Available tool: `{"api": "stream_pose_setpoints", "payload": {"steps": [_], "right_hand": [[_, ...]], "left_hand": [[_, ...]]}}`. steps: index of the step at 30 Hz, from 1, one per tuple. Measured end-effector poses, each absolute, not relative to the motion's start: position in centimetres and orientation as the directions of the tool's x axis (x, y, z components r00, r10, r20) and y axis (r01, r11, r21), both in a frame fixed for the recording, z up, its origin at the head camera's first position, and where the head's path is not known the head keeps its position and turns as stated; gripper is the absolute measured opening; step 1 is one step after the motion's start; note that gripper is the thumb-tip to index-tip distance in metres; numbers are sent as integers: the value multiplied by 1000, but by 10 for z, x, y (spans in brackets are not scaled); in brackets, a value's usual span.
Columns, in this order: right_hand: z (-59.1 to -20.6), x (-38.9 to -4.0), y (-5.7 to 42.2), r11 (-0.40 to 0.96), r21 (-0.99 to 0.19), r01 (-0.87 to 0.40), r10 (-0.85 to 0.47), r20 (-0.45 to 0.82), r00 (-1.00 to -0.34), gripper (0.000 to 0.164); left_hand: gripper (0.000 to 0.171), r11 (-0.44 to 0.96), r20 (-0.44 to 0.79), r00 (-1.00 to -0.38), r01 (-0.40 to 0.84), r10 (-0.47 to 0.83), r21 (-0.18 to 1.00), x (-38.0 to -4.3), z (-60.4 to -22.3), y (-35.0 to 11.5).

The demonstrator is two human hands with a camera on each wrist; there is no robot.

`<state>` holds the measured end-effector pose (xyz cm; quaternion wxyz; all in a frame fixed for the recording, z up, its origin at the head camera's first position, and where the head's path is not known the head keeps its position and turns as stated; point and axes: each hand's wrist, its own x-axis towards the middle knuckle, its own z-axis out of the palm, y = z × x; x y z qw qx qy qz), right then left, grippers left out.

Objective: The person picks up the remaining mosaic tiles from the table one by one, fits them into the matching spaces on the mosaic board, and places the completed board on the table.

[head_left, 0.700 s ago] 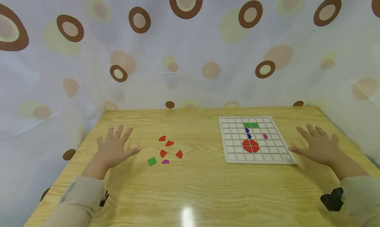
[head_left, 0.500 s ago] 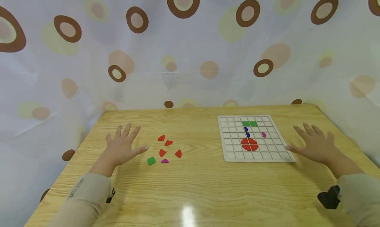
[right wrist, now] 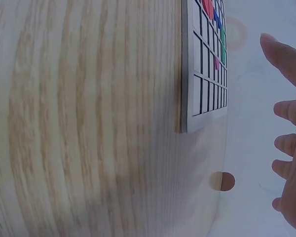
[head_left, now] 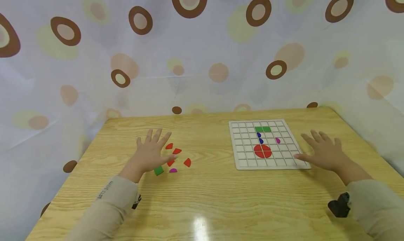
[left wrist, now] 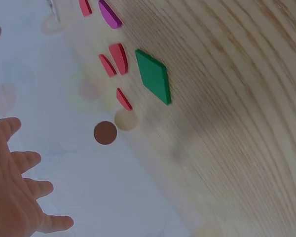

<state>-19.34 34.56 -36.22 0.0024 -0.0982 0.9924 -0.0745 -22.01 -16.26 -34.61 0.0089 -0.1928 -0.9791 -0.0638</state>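
My left hand, fingers spread and holding nothing, is above the loose pieces at the left of the table. Its thumb overlaps one red quarter-circle piece in the head view, and the green square piece lies below the hand. Further red quarter-circles and a purple half-circle lie close by. At the right, my right hand hovers with spread fingers, its thumb tip overlapping the right edge of the white grid board. On that board sit a red circle of quarter pieces, green squares, blue half-circles and a purple half-circle.
The wooden table runs back to a patterned curtain with brown rings and pale dots. Black wrist devices show at both cuffs. Bare wood lies between the loose pieces and the board.
My left hand has moved right, from beside the loose pieces to over them. The right hand stays spread near the board's right edge. The head view has shifted slightly.
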Motion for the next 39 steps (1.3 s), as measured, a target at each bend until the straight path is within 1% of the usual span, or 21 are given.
{"api": "stream_pose_setpoints", "payload": {"steps": [7, 12, 17, 21, 28, 34, 39], "right_hand": [[-361, -198, 337, 964, -166, -209, -214, -7, -977, 88], [-366, -201, 334, 962, -179, -206, -215, -35, -976, 89], [-373, -204, 334, 962, -167, -214, -225, -45, -973, 90], [-377, -205, 334, 959, -189, -210, -224, -58, -973, 89], [-385, -205, 333, 953, -229, -200, -224, -86, -971, 87], [-393, -208, 330, 951, -247, -187, -221, -120, -968, 89], [-399, -208, 328, 951, -227, -209, -240, -116, -964, 88]], "left_hand": [[79, 892, 45, -904, 427, 425, 147, -224, -345, -137], [79, 880, 33, -890, 454, 454, 137, -227, -348, -119], [79, 864, 35, -871, 490, 489, 117, -231, -354, -101], [80, 853, 23, -860, 509, 510, 111, -234, -357, -88], [79, 832, -8, -839, 539, 545, 133, -235, -361, -66], [80, 812, -42, -813, 574, 580, 103, -237, -366, -47], [81, 791, -63, -788, 607, 612, 78, -239, -376, -30]]}}
